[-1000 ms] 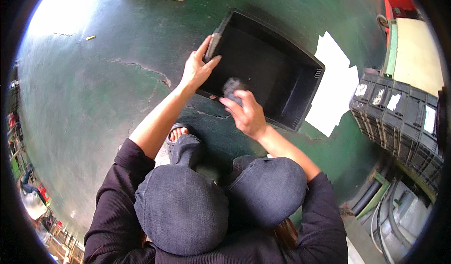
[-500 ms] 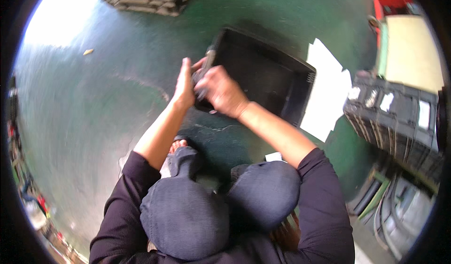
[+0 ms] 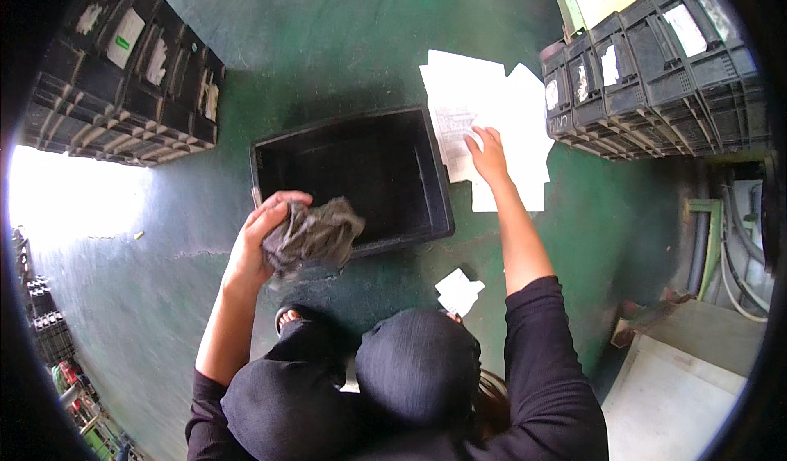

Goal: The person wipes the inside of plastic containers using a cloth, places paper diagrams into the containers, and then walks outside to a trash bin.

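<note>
My left hand is closed around a crumpled grey rag, held over the near left corner of a black plastic bin. The bin's inside is dark, and the rag hides part of its near rim. To the right of the bin, several white paper sheets lie overlapping on the floor. My right hand reaches over them with its fingers apart, close to the printed sheet. Nothing shows between its fingers.
Stacked black crates stand at the far left and far right. Small white paper pieces lie near my right knee. A pale box-like surface and hoses are at the right edge of the green floor.
My hands were together at the bin's left edge and have come apart. My right hand has moved right to the papers; my left keeps the rag. The view has swung right.
</note>
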### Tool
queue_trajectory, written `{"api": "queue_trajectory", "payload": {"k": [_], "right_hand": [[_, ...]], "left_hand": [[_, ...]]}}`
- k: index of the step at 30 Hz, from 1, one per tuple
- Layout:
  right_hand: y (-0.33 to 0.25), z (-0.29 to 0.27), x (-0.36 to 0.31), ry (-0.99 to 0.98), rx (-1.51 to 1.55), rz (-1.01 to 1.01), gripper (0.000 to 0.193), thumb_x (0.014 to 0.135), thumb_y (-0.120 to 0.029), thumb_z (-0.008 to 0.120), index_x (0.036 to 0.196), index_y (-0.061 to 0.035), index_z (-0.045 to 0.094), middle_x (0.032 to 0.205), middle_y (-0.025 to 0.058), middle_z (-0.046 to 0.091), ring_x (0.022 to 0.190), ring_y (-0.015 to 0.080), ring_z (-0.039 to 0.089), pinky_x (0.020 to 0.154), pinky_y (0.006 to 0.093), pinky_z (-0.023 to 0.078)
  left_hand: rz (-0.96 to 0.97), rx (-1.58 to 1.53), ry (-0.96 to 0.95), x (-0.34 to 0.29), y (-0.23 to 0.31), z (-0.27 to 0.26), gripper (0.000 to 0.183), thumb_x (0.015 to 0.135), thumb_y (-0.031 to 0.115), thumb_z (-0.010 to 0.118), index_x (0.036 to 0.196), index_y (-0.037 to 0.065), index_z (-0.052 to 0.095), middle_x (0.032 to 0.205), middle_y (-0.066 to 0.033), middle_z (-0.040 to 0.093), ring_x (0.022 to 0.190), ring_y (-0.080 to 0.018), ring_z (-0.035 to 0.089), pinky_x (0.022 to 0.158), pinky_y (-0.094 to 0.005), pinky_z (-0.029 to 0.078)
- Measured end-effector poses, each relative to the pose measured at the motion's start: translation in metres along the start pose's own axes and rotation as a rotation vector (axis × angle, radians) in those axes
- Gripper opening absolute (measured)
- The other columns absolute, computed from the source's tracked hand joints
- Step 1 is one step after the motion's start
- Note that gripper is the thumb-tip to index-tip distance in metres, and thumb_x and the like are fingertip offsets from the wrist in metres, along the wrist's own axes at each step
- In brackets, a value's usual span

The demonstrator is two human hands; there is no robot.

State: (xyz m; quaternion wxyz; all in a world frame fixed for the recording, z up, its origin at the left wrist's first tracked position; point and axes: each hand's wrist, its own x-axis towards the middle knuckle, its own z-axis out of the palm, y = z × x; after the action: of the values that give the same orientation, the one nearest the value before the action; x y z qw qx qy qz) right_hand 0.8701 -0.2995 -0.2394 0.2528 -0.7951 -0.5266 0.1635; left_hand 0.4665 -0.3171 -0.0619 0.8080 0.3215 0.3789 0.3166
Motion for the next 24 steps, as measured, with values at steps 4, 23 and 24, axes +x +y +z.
{"api": "queue_trajectory", "payload": {"k": [4,23,24], "right_hand": [[0.024,0.024,-0.017,-0.131,-0.274,0.123,0.049,0.082,-0.04,0.055,0.122,-0.0105,0.049,0.14,0.0128,0.024,0.131,0.0275,0.019,0.102,0.051,0.022],[-0.129,-0.134,0.003,0.404,-0.135,-0.421,0.053,0.071,0.009,0.055,0.121,-0.009,0.048,0.119,0.0169,0.045,0.106,0.034,0.049,0.087,0.038,0.041],[-0.148,-0.127,-0.007,0.239,-0.094,-0.381,0.055,0.073,0.008,0.051,0.125,-0.0091,0.044,0.123,0.0157,0.043,0.112,0.033,0.045,0.09,0.0377,0.04]], "left_hand": [[-0.02,0.218,0.116,-0.024,0.013,0.008,0.035,0.084,0.029,0.05,0.101,-0.001,0.054,0.088,-0.0074,0.059,0.076,-0.0113,0.056,0.071,-0.0229,0.045],[0.222,1.257,0.05,-0.101,0.111,0.109,0.019,0.076,0.009,0.056,0.093,0.002,0.059,0.085,-0.0131,0.06,0.081,-0.0281,0.059,0.072,-0.0354,0.047],[0.227,1.256,-0.004,-0.101,0.113,0.122,0.02,0.077,0.012,0.056,0.095,0.003,0.058,0.084,-0.0121,0.058,0.081,-0.03,0.059,0.07,-0.0371,0.048]]}}
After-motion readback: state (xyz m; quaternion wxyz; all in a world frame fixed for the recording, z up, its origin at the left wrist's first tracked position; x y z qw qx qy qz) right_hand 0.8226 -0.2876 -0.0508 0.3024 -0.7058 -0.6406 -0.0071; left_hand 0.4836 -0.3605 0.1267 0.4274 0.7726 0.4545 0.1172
